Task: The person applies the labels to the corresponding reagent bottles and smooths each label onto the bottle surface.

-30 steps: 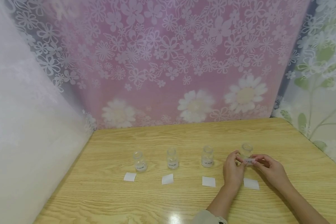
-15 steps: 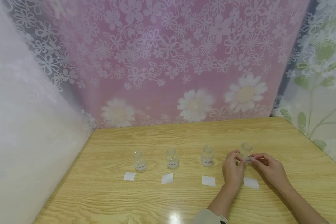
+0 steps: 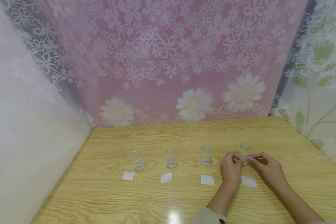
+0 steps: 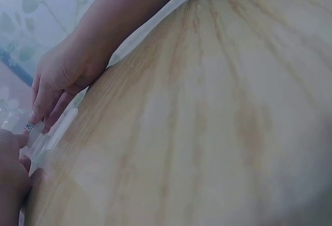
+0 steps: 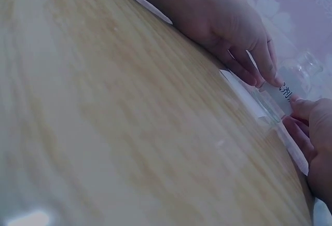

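A small clear glass bottle (image 3: 245, 150) stands upright at the right end of a row, with both hands at its lower part. A white label (image 5: 282, 90) with dark printed characters lies against its front, stretched between the hands. My left hand (image 3: 231, 169) pinches the label's left end, thumb in front. My right hand (image 3: 268, 169) pinches the other end with thumb and curled fingers. In the right wrist view, both thumbs sit on the label's ends while the bottle's neck shows behind. The thumbs mostly cover the label in the head view.
Three similar bottles with labels, the nearest being a glass bottle (image 3: 206, 155), stand leftward in the row. A white paper piece (image 3: 249, 181) lies before the right-end bottle, and another paper (image 3: 207, 179) before its neighbour. The wooden table (image 3: 128, 202) meets a flowered backdrop (image 3: 168, 77).
The label has moved in from in front of the bottle to lie against its lower front, both hands shifting slightly with it. The other bottles and the papers stay as they were.
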### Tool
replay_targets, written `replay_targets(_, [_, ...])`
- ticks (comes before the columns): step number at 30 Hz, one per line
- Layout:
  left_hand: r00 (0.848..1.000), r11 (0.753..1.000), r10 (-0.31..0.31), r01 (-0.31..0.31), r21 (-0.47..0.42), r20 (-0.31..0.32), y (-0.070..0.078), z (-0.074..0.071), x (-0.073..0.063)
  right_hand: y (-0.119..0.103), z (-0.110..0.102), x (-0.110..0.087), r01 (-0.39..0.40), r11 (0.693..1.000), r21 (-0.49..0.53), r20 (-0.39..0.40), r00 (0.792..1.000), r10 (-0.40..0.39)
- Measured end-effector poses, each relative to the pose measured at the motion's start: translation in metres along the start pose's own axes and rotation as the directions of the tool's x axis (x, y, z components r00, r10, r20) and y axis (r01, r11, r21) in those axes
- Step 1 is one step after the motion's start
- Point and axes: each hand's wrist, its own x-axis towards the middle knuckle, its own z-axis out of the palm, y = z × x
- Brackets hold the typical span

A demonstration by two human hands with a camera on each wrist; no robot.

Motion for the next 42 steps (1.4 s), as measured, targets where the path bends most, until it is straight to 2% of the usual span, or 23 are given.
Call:
replay_targets(7, [1.000,1.000,0.008,-0.008,-0.010,-0.011,0.0000,-0.0012,0.0006,-0.0001,-0.0029,0.0012,-0.025,1.000,-0.006,0.029,0.999,0.025])
replay_targets(9, [1.000,1.000,0.007,-0.007,-0.017,-0.009,-0.0006,-0.0010,0.0005,0.0008,-0.0026,0.0012,-0.021,1.000,0.021,0.035,0.999,0.021])
replay_targets(14, [1.000,0.999,-0.012,0.012,-0.039,-0.015,-0.0027,0.0002,0.0000,0.0031,-0.0008,0.0012,-0.009,0.997,0.071,0.036,0.999,0.006])
replay_targets(18, [0.999,0.996,-0.031,0.029,-0.080,-0.022,-0.0043,0.0005,-0.0005,0.0038,-0.0015,0.0010,-0.024,0.998,0.062,0.049,0.999,0.021])
replay_targets(22, [0.999,0.993,-0.032,0.031,-0.117,-0.004,-0.0042,0.0000,-0.0008,0.0049,-0.0021,0.0018,-0.033,0.991,0.126,0.074,0.997,0.024])
replay_targets(27, [1.000,0.990,-0.008,0.011,-0.138,0.022,-0.0027,-0.0013,-0.0007,0.0046,-0.0018,0.0033,0.015,0.975,0.222,0.098,0.994,-0.038])
replay_targets(31, [1.000,0.989,0.013,-0.009,-0.145,0.026,-0.0030,-0.0011,-0.0003,0.0025,-0.0002,0.0033,0.013,0.966,0.258,0.129,0.991,-0.048])
replay_targets(37, [0.999,0.982,-0.002,0.008,-0.189,0.032,-0.0033,0.0001,-0.0006,0.0015,0.0014,0.0054,-0.031,0.981,0.189,0.131,0.991,0.006])
replay_targets(40, [1.000,0.980,-0.004,0.009,-0.199,0.027,-0.0031,0.0005,-0.0003,0.0023,0.0010,0.0072,-0.020,0.984,0.179,0.123,0.992,-0.003])
replay_targets(42, [1.000,0.979,-0.005,0.010,-0.203,0.021,-0.0027,0.0007,-0.0001,0.0035,-0.0006,0.0084,-0.009,0.978,0.207,0.136,0.990,-0.019])
